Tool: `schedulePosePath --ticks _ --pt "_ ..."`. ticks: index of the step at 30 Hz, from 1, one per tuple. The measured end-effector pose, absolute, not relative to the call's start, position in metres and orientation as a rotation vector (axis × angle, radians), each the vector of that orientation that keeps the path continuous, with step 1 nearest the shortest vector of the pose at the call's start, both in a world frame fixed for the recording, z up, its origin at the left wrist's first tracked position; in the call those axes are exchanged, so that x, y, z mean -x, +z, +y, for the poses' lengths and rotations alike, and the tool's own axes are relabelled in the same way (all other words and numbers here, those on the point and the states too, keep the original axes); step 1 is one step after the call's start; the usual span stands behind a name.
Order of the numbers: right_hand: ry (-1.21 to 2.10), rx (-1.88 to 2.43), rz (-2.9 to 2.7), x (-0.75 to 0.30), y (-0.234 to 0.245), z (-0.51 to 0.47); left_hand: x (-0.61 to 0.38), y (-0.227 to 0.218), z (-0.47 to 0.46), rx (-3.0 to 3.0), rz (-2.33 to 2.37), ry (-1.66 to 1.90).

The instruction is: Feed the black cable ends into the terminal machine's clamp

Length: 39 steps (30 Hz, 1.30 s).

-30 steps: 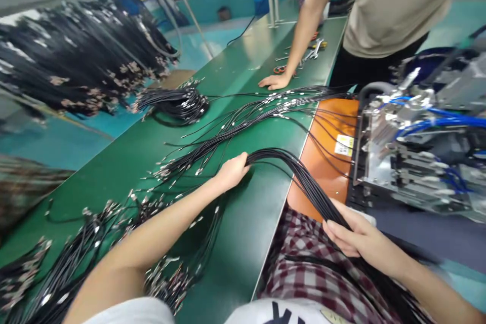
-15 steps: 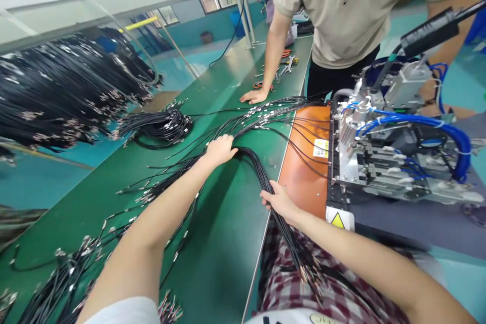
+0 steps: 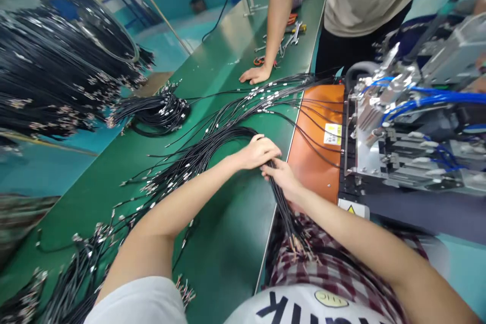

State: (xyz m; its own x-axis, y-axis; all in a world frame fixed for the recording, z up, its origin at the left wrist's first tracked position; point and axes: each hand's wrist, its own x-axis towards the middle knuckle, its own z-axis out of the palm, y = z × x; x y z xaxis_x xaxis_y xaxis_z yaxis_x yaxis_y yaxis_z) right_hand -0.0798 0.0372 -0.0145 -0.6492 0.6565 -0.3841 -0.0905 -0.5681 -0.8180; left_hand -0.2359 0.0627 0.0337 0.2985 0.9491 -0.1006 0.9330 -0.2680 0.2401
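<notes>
Nearest the wearer, a plaid shirt lies under a tapering bundle of black cables, whose metal-tipped ends dangle over the plaid. Both bare hands are closed on that bundle above the edge of a green bench. The left hand curls over the smooth strands where they arch across the bench, and the right hand wraps them just beside it.

This gathered bundle is only part of the work in view. A spread of loose cables, thin and glinting with small metal terminals, fans across the bench, and a heap of cables lies at lower left. Some run onto a flat orange panel beside a crimping-type machine of bright metal and blue tubing.

Farther along, a tight coil of cable sits on the bench, and dense black hanks hang at left. Beyond, a co-worker's hand rests flat near red-handled scissors.
</notes>
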Motion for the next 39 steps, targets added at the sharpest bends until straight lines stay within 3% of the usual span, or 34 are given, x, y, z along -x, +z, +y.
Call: schedulePosePath --ticks 4,8,14,21,27,33,39 --pt "2.480 0.840 -1.064 0.032 0.007 0.026 0.220 0.026 0.049 -2.428 1.562 0.176" --pt "2.553 0.999 -1.286 -0.029 0.024 -0.010 0.233 0.034 0.077 -2.542 1.686 0.308" --pt "2.434 1.123 -0.887 -0.021 0.004 -0.043 0.222 0.019 0.096 -2.455 1.687 0.122" --pt "2.623 0.979 -1.030 -0.070 -0.011 -0.042 0.182 0.013 0.034 -2.404 1.164 0.164" --pt "2.714 1.035 -1.094 -0.134 -0.030 -0.053 0.182 0.011 0.004 -2.395 1.372 0.397" --pt "2.681 0.905 -1.280 -0.152 -0.034 -0.061 0.201 0.008 -0.040 -2.433 1.564 0.135" --pt "2.456 1.153 -1.787 -0.196 -0.046 -0.068 0.217 -0.008 -0.042 -2.322 1.840 0.152"
